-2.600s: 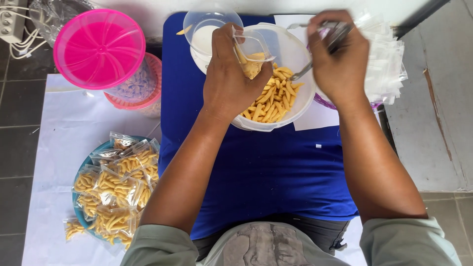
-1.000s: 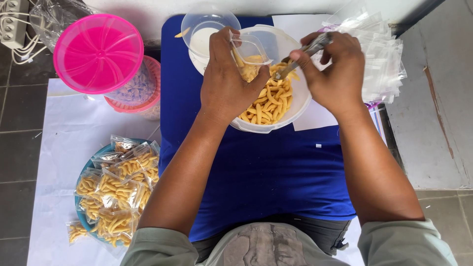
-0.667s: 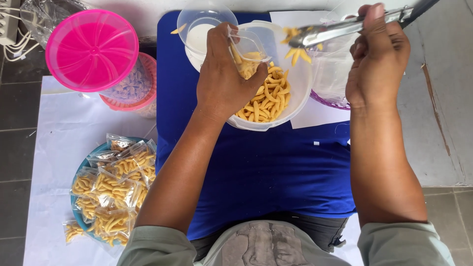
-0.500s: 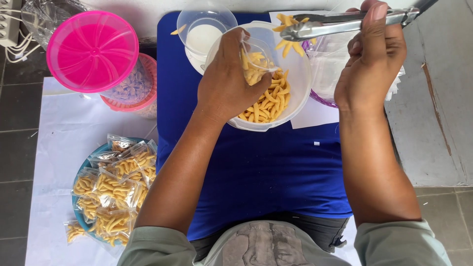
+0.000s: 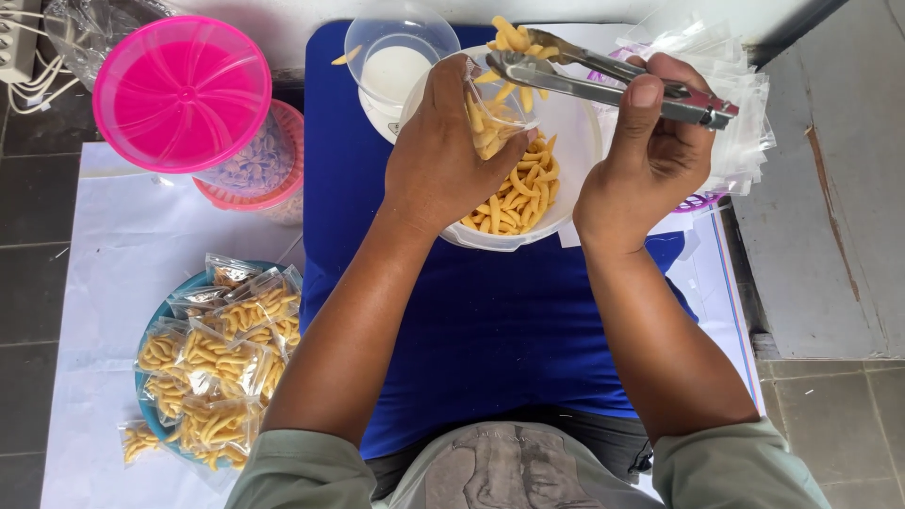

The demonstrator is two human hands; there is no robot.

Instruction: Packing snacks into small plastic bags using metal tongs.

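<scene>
My left hand point(image 5: 443, 151) holds a small clear plastic bag point(image 5: 495, 108) open over a white bowl point(image 5: 575, 141) of yellow stick snacks point(image 5: 514, 193). The bag is partly filled with snacks. My right hand point(image 5: 646, 155) grips metal tongs point(image 5: 603, 75) that pinch a bunch of snacks point(image 5: 514, 38) just above the bag's mouth. Both hands are over the bowl, which rests on a blue surface point(image 5: 471, 320).
A clear tub point(image 5: 391, 61) with a white inside stands behind the bowl. A stack of clear bags point(image 5: 731, 104) lies at right. A pink lid point(image 5: 182, 92) and pink container point(image 5: 259, 174) sit at left. A blue plate point(image 5: 156, 320) holds several filled snack bags point(image 5: 222, 363).
My right hand lifted the tongs out of the bowl with a bunch of snacks, swung up and right, then brought them leftward over the bag. My left hand tilted the bag up.
</scene>
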